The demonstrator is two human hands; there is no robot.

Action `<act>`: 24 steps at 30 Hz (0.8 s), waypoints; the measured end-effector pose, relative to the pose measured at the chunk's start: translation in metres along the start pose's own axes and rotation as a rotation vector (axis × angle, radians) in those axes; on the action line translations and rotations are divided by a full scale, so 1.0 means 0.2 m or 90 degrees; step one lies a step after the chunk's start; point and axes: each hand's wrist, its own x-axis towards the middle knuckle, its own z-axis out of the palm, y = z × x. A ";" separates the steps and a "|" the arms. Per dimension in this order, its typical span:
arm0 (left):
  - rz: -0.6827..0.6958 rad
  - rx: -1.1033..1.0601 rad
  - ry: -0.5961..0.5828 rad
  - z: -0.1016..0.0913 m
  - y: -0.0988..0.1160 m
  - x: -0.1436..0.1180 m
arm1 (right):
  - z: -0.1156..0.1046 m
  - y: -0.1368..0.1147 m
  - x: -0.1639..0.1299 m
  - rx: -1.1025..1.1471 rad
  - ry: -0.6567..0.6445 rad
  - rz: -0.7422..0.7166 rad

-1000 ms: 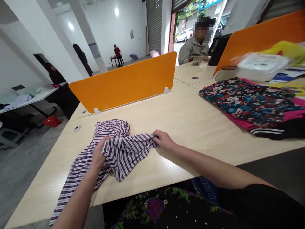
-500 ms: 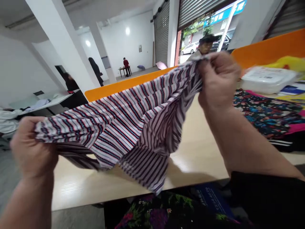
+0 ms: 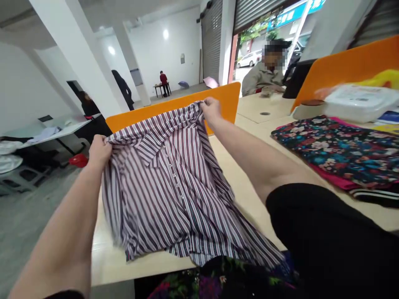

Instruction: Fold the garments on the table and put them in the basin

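A striped button-up shirt (image 3: pixel 156 191) hangs from both hands, spread over the pale wooden table (image 3: pixel 143 268) with its collar near the top and its lower edge by the table's front. My left hand (image 3: pixel 100 150) is closed on the shirt's upper left corner. At the upper right corner, my right hand (image 3: pixel 211 111) pinches the fabric between thumb and fingers. A row of small buttons runs down the middle of the shirt. Its right lower side trails in folds towards my lap.
Folded floral fabric (image 3: pixel 339 145) lies at the right, with a white plastic box (image 3: pixel 361 101) behind it. An orange divider (image 3: pixel 224 97) borders the table's far side. Across it sits a person (image 3: pixel 264 74) in a light jacket. A red object (image 3: pixel 78 160) is at the left.
Both hands have moved forward, away from me, and closer together. The bunched shirt has opened out and dropped onto the table, so its buttoned front shows.
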 end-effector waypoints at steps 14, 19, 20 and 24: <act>-0.082 0.083 -0.329 0.35 -0.38 -1.06 | -0.46 0.56 -0.97 -0.575 -0.492 0.009; -0.138 -0.041 -0.294 0.33 -0.33 -1.22 | -0.55 0.54 -0.80 -0.615 -0.481 0.067; -0.194 -0.117 -0.288 0.31 -0.32 -1.23 | -0.58 0.53 -0.74 -0.642 -0.431 0.075; -0.423 -0.451 -0.222 0.16 -0.34 -1.29 | -0.73 0.45 -0.65 -0.726 -0.161 0.058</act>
